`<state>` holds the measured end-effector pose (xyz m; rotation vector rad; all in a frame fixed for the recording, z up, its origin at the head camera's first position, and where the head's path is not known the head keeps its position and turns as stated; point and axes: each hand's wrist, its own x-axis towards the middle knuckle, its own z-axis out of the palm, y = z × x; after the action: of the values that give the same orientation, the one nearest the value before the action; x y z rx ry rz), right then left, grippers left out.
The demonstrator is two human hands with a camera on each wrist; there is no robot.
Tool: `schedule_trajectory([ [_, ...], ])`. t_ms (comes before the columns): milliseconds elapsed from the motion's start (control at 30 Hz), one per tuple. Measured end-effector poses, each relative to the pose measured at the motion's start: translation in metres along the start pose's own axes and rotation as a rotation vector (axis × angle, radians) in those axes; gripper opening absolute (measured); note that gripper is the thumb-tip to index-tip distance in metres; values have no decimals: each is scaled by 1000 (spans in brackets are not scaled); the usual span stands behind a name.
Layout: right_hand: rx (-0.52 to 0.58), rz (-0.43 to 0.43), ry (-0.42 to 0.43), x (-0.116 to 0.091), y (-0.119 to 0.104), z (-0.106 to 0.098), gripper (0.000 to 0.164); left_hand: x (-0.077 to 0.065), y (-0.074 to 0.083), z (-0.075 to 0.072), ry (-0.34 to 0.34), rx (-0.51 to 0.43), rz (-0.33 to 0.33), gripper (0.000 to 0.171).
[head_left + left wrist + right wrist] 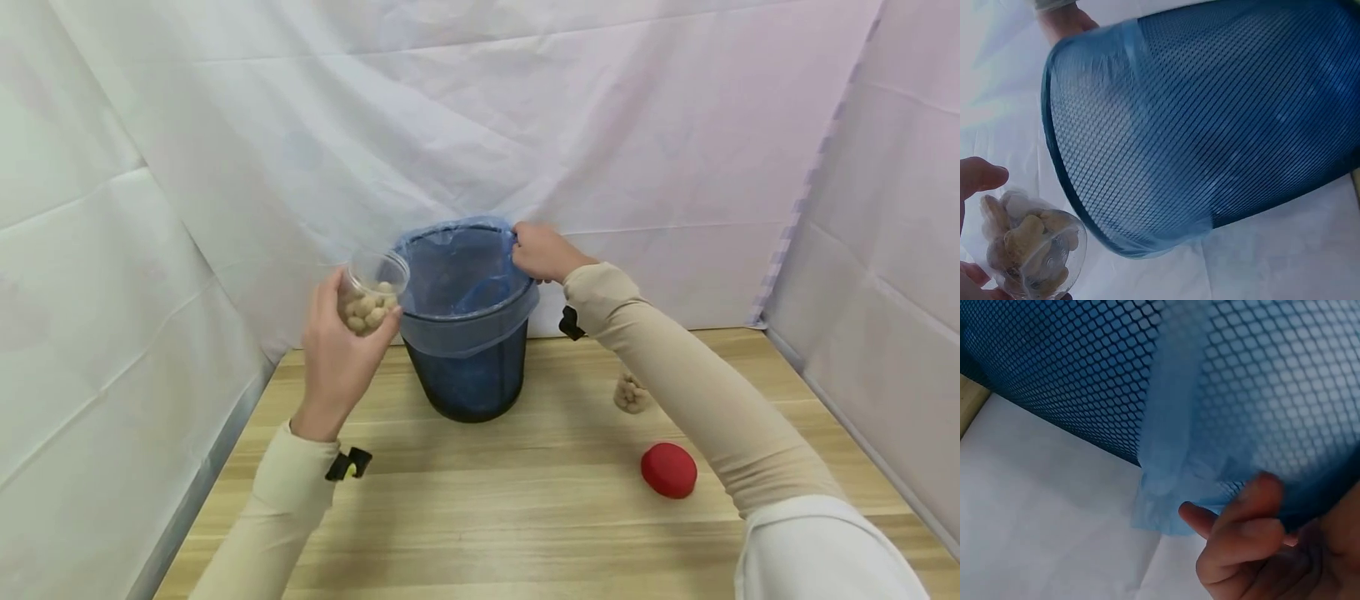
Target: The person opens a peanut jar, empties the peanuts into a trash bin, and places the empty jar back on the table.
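My left hand grips a clear plastic jar, tilted, its mouth uncovered beside the bin's left rim. Beige, nut-like lumps fill its lower part. A dark mesh waste bin stands upright at the back of the table. Its blue plastic liner is folded out over the rim. On the bin's right side, my right hand holds the rim and liner. In the right wrist view, curled fingers show beside the liner's hanging edge.
A second clear container of beige lumps stands on the wooden table, partly covered by the right forearm. Closer to the front lies a round red lid. White cloth hangs behind the bin and along both sides.
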<state>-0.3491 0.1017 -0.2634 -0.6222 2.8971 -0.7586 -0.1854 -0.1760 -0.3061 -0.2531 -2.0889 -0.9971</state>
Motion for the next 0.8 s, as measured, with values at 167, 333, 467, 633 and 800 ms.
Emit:
schedule_trajectory([
  [167, 33, 47, -9, 3, -4, 2, 63, 31, -1, 0, -49, 13, -9, 76],
  [333, 44, 69, -6, 6, -7, 4, 64, 54, -1, 1, -122, 49, -9, 78],
  [467, 38, 76, 7, 5, -8, 4, 63, 69, -2, 5, -161, 97, 28, 77],
  [633, 19, 91, 13, 5, -7, 3, 62, 85, -4, 12, -170, 168, 93, 75],
  [800, 14, 102, 19, 7, -6, 3, 62, 95, -7, 16, -188, 197, 130, 74],
])
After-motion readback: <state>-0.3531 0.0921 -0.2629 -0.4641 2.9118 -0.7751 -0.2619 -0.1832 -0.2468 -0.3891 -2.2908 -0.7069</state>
